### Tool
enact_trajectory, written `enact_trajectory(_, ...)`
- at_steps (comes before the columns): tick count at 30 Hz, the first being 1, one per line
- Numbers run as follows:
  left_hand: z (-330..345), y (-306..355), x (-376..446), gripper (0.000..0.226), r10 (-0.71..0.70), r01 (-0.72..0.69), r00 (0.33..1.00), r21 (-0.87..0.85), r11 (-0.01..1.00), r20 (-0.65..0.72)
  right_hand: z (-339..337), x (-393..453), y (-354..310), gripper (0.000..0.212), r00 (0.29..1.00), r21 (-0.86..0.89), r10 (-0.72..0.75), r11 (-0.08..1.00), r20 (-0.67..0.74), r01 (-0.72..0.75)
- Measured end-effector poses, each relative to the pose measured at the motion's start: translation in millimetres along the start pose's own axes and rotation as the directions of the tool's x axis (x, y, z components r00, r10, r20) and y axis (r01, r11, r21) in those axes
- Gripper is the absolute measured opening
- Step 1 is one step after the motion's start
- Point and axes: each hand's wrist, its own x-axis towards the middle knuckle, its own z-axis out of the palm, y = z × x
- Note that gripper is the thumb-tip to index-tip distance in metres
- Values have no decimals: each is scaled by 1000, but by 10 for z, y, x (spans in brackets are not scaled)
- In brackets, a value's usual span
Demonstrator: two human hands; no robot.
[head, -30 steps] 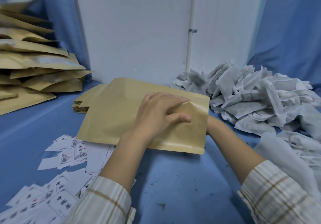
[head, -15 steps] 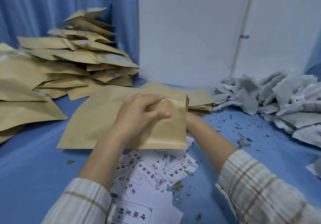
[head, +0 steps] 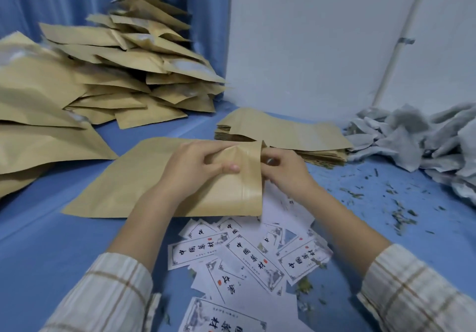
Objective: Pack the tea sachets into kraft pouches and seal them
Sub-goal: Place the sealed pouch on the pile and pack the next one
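Kraft pouch flat on blue worktop, both grips pinching its right-hand mouth: left hand on top, right hand at edge. Sachets piled far right.

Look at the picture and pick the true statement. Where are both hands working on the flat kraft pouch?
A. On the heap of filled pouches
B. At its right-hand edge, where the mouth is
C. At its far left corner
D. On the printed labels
B: the left hand and right hand both pinch the right-hand edge of the kraft pouch, parting the mouth there.
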Motion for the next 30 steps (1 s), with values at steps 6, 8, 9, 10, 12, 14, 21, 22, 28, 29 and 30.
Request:
enact_trajectory(6, 23, -14, 4, 37, -20, 21, 1000, -17, 1000, 24, -494, -158, 462, 51, 946, -449, 167, 893, 280, -25)
enact_trajectory(8, 22, -27, -1, 36, -26, 26, 999, 4, 1000, 30, -483, -194, 541, 59, 937, -514, 198, 858, 288, -23)
enact_trajectory(9, 22, -29, -7, 36, -25, 24, 999, 26, 999, 34, -460, -200, 551, 58, 950, -481, 178, 876, 257, -34)
enact_trajectory(10, 25, -24, -16, 37, -21, 20, 999, 46, 999, 36, -437, -200, 550, 57, 963, -427, 162, 902, 215, -57)
enact_trajectory(12, 39, -8, -34, 41, -11, 9, 1000, 61, 998, 29, -395, -175, 540, 69, 967, -358, 194, 925, 163, -125)
enact_trajectory(14, 64, 4, -48, 40, -10, 10, 1000, 46, 999, -4, -370, -129, 531, 81, 950, -375, 273, 905, 150, -200)
enact_trajectory(21, 146, -4, -39, 23, 13, -3, 994, 94, 996, -112, -454, -81, 606, 23, 924, -93, 376, 925, 70, -369)
enact_trajectory(22, 148, -6, -37, 23, 14, -4, 994, 96, 995, -112, -476, -84, 621, 16, 936, -72, 351, 935, 31, -348)
enact_trajectory(28, 154, -24, -34, 22, 24, -9, 991, 111, 994, -129, -626, -108, 636, 33, 956, 74, 291, 955, -38, -288)
enact_trajectory(29, 155, -26, -33, 22, 25, -10, 991, 113, 993, -129, -639, -119, 613, 31, 959, 101, 282, 955, -37, -277)
enact_trajectory(30, 155, -28, -32, 22, 30, -15, 991, 117, 993, -130, -655, -127, 583, 28, 962, 135, 270, 955, -37, -263)
